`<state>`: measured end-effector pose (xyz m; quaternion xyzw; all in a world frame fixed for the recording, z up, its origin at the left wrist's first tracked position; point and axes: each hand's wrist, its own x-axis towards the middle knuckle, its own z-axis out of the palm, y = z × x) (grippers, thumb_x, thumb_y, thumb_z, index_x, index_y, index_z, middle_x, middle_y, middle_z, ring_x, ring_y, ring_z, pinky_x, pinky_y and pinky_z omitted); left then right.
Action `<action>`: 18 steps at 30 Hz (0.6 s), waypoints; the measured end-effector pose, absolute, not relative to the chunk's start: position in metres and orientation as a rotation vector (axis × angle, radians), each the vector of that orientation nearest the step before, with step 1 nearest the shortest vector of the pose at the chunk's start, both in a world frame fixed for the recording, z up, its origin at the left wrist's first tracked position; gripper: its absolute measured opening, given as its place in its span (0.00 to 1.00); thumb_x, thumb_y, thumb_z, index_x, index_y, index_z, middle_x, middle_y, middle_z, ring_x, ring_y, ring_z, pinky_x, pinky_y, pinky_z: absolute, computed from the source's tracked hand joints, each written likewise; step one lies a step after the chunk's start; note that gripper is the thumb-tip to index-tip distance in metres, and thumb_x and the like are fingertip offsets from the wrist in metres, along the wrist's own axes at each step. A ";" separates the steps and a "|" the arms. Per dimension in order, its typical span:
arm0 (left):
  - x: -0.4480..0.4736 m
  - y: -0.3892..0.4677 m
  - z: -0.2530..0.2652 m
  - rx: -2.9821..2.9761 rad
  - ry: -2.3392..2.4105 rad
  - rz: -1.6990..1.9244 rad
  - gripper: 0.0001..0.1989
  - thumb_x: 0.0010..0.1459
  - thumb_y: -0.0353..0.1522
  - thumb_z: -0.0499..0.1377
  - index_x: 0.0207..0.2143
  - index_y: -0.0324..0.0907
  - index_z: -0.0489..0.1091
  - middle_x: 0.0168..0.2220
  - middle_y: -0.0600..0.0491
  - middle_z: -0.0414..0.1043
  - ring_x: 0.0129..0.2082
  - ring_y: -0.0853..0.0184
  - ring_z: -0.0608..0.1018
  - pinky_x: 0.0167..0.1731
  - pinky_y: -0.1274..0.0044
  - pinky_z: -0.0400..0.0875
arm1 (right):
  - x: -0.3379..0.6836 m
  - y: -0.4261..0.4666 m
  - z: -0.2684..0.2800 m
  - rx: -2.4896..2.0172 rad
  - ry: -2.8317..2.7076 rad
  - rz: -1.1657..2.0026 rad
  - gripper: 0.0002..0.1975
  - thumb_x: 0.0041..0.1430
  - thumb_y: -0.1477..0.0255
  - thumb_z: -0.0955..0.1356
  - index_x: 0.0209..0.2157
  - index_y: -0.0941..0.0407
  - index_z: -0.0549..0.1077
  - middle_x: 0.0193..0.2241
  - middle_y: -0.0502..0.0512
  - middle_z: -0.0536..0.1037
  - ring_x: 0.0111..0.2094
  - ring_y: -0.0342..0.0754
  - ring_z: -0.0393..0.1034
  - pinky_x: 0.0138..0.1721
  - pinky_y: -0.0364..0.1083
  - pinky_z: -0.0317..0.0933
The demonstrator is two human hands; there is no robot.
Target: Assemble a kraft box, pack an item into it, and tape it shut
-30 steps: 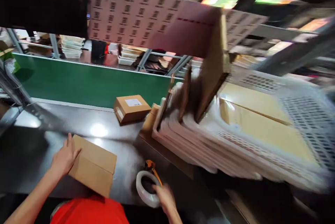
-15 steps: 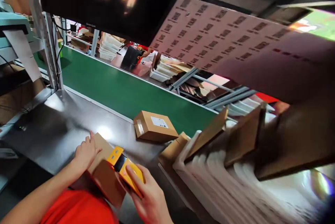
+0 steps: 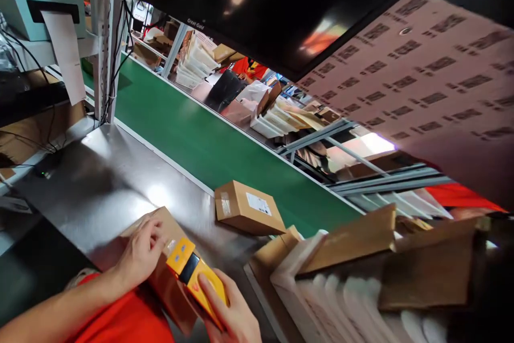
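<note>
R hand [image 3: 231,313] gripping tape gun [image 3: 196,279], on box [image 3: 168,257]

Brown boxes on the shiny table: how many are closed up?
2. One box sits under the left hand and the yellow tape tool; a labelled box lies by the green belt. More may be hidden.

Flat rubber conveyor belt [image 3: 225,153]: plain green
Handheld plastic tape dispenser [image 3: 196,279]: yellow, black band
Small cardboard box under the hands [image 3: 160,273]: plain brown
Sealed cardboard parcel [image 3: 249,208]: brown, white label
Overhead cardboard sheet [image 3: 421,81]: pinkish, rows of dark printed marks
Metal worktable [image 3: 104,182]: glossy dark grey
</note>
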<state>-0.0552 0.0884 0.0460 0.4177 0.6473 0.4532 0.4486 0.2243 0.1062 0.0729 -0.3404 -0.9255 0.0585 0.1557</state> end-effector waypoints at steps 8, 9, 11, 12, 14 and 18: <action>-0.044 0.104 0.057 0.193 1.002 0.889 0.22 0.45 0.51 0.69 0.27 0.43 0.71 0.24 0.56 0.69 0.23 0.69 0.71 0.24 0.77 0.65 | 0.222 0.110 0.077 -0.988 -2.758 0.169 0.34 0.56 0.77 0.66 0.64 0.43 0.71 0.60 0.62 0.73 0.54 0.59 0.77 0.47 0.50 0.76; -0.046 0.106 0.055 0.225 1.055 0.889 0.20 0.47 0.49 0.69 0.25 0.43 0.70 0.22 0.58 0.68 0.22 0.70 0.69 0.23 0.77 0.63 | 0.219 0.113 0.082 -0.967 -2.787 0.206 0.35 0.56 0.77 0.66 0.65 0.44 0.70 0.61 0.63 0.72 0.54 0.59 0.77 0.47 0.50 0.76; -0.049 0.111 0.053 0.394 1.232 0.885 0.18 0.51 0.44 0.67 0.21 0.43 0.67 0.19 0.59 0.63 0.20 0.71 0.65 0.21 0.78 0.56 | 0.211 0.119 0.096 -0.953 -2.866 0.328 0.36 0.55 0.76 0.67 0.66 0.43 0.68 0.61 0.62 0.72 0.53 0.58 0.77 0.47 0.48 0.76; -0.050 0.115 0.053 0.514 1.340 0.885 0.17 0.53 0.41 0.66 0.20 0.42 0.66 0.18 0.60 0.61 0.20 0.72 0.63 0.21 0.78 0.53 | 0.206 0.122 0.104 -0.969 -2.908 0.412 0.37 0.55 0.75 0.68 0.67 0.42 0.67 0.60 0.62 0.73 0.52 0.56 0.78 0.47 0.47 0.76; -0.056 0.124 0.054 0.695 1.479 0.865 0.16 0.56 0.35 0.62 0.18 0.42 0.63 0.17 0.60 0.60 0.20 0.72 0.63 0.21 0.78 0.52 | 0.200 0.127 0.118 -1.058 -2.975 0.586 0.38 0.55 0.73 0.69 0.68 0.41 0.65 0.56 0.59 0.76 0.48 0.55 0.79 0.47 0.46 0.75; -0.096 0.149 0.053 0.698 1.503 0.918 0.11 0.58 0.34 0.56 0.24 0.42 0.68 0.20 0.57 0.69 0.18 0.71 0.69 0.20 0.79 0.58 | 0.204 0.134 0.130 -1.271 -3.015 0.705 0.36 0.57 0.69 0.72 0.67 0.42 0.67 0.46 0.58 0.80 0.39 0.54 0.79 0.43 0.47 0.75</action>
